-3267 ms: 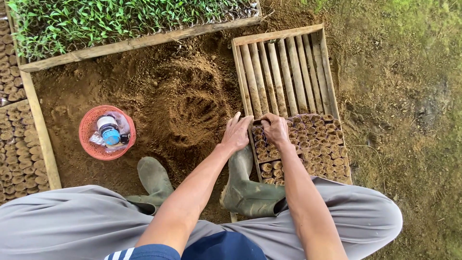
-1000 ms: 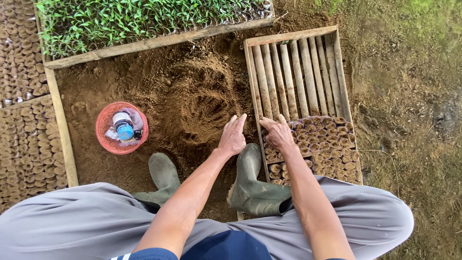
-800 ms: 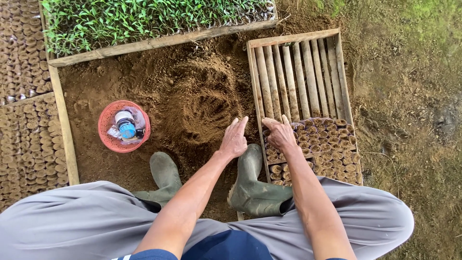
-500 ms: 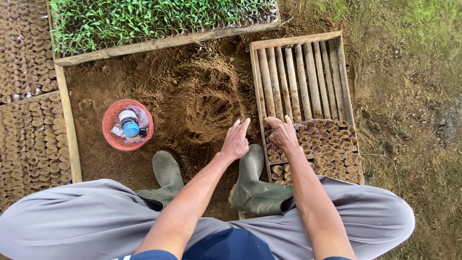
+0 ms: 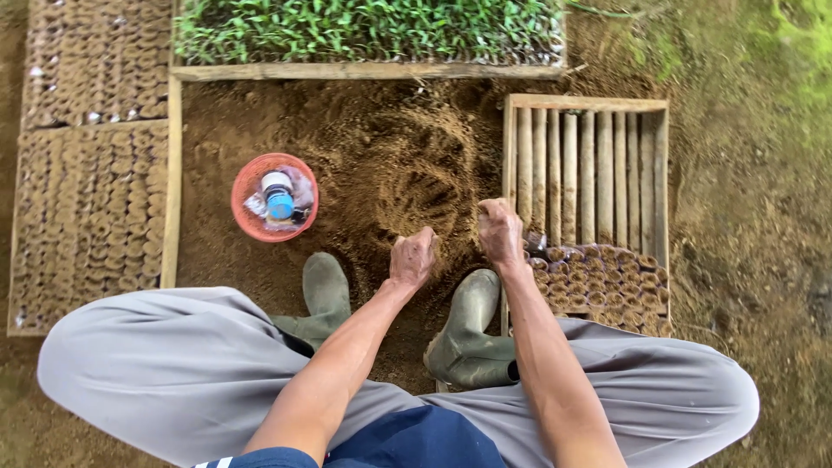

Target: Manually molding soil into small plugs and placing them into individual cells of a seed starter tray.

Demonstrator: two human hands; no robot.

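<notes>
My left hand [image 5: 412,258] is curled into a fist above the near edge of a loose soil pile [image 5: 407,173]. My right hand [image 5: 501,232] is also curled, right next to the left rail of a wooden slatted tray [image 5: 589,165]. Whatever sits inside either fist is hidden. Several small soil-filled pots [image 5: 607,286] fill the tray's near end, just to the right of my right hand. The two hands are about a hand's width apart.
An orange basket [image 5: 251,221] with a blue-capped bottle [image 5: 279,195] stands left of the pile. My green rubber boots [image 5: 328,290] [image 5: 472,329] rest below the hands. A seedling bed [image 5: 373,30] lies at the top, and framed pot beds [image 5: 87,208] lie at the left.
Both hands have gone from flat with spread fingers to curled fists. The view has shifted, so the beds on the left show more.
</notes>
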